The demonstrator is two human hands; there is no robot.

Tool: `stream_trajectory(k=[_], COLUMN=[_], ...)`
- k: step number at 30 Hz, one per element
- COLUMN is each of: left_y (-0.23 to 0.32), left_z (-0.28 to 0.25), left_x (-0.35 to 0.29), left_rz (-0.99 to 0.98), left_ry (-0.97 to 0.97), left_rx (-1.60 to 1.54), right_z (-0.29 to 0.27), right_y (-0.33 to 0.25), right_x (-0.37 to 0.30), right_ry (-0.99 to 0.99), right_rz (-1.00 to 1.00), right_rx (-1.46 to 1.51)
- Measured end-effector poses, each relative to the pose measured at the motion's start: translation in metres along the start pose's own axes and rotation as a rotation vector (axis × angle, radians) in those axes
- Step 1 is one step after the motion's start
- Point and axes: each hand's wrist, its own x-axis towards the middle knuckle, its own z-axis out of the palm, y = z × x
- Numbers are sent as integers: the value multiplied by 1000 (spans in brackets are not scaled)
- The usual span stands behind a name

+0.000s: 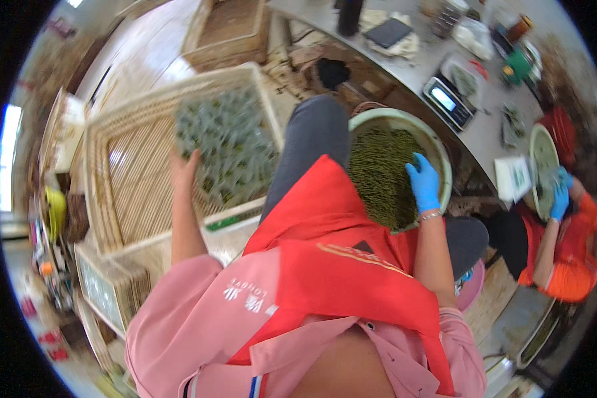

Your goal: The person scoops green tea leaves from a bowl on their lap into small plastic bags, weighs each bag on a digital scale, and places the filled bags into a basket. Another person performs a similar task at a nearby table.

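Observation:
My left hand (pixel 184 171) is bare, its thumb and fingers apart. It is at the left edge of several clear plastic bags (pixel 229 142) with green bits inside; whether it touches them I cannot tell. The bags fill the right part of a pale slatted crate (pixel 139 179). My right hand (pixel 424 182), in a blue glove, is over the right side of a pale green basin (pixel 446 166). Its fingers are slightly spread, with nothing visible in them. Small green pieces like rolled tea leaves (pixel 381 169) fill the basin, which stands by my right knee.
A table (pixel 411 69) at the far right bears a lit digital scale (pixel 446 99), a dark flat object (pixel 388 32) and jars. On the right, a co-worker's blue-gloved hands (pixel 560 196) are at another basin (pixel 544 156). A wooden crate (pixel 225 33) stands far ahead.

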Motion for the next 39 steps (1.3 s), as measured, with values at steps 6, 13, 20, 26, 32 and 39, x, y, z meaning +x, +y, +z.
stream_trajectory(k=[6, 13, 20, 26, 32, 39], left_y=[180, 356, 467, 492, 495, 505], left_z=[-40, -9, 37, 85, 80, 81], left_x=[-67, -145, -181, -167, -188, -180], left_rz=[523, 1325, 1359, 970, 1105, 1203], left_ry=[141, 101, -277, -396, -413, 45], left_rx=[-194, -507, -645, -743, -681, -552], right_z=[36, -1, -60, -91, -112, -102], right_y=[39, 1, -20, -31, -37, -143], right_x=[-13, -7, 19, 98, 145, 125], right_ry=[-98, -95, 387, 619, 541, 262], right_rz=[66, 230, -218, -237, -252, -635], right_rx=[-217, 530, 21, -158, -480, -713])
